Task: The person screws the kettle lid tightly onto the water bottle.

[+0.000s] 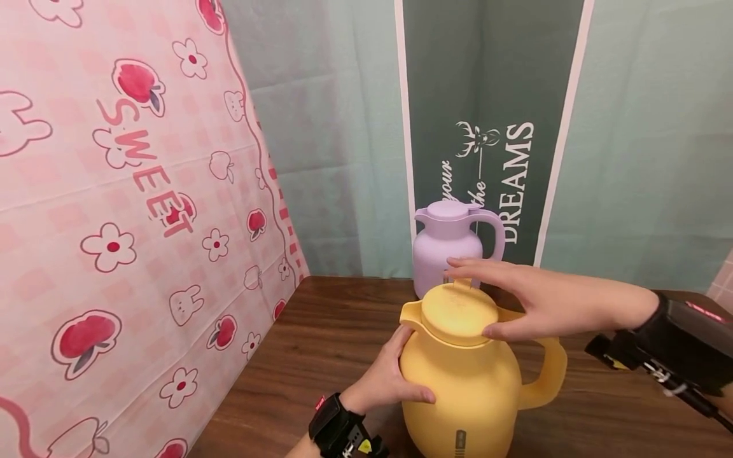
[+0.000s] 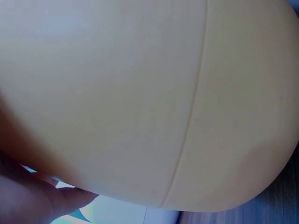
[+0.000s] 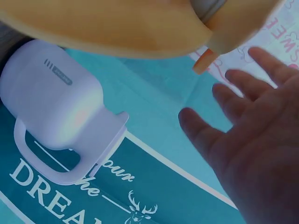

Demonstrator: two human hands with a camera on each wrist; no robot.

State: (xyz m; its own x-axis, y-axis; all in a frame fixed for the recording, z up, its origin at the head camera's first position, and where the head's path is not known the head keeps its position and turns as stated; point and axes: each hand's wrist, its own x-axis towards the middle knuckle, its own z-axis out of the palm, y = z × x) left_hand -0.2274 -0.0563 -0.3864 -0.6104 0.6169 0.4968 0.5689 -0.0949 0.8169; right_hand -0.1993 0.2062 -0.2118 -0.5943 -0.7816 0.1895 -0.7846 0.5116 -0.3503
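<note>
A yellow thermos jug (image 1: 452, 394) stands upright at the front of the table, its spout to the left and its handle (image 1: 550, 378) to the right. My left hand (image 1: 389, 378) holds the round body below the spout, thumb across the front and fingers behind. Over the lid (image 1: 460, 312) reaches my right hand (image 1: 535, 299), its thumb by the lid's right edge. In the right wrist view the fingers are spread and relaxed, close to a small orange tab (image 3: 204, 61) on the jug top. The jug's wall (image 2: 121, 93) fills most of the left wrist view.
A lilac thermos jug (image 1: 446, 248) stands behind the yellow one, near the back cloth (image 1: 332, 159). On the left hangs a pink cloth (image 1: 189, 267) printed with apples and flowers. The tabletop (image 1: 321, 337) is dark wood.
</note>
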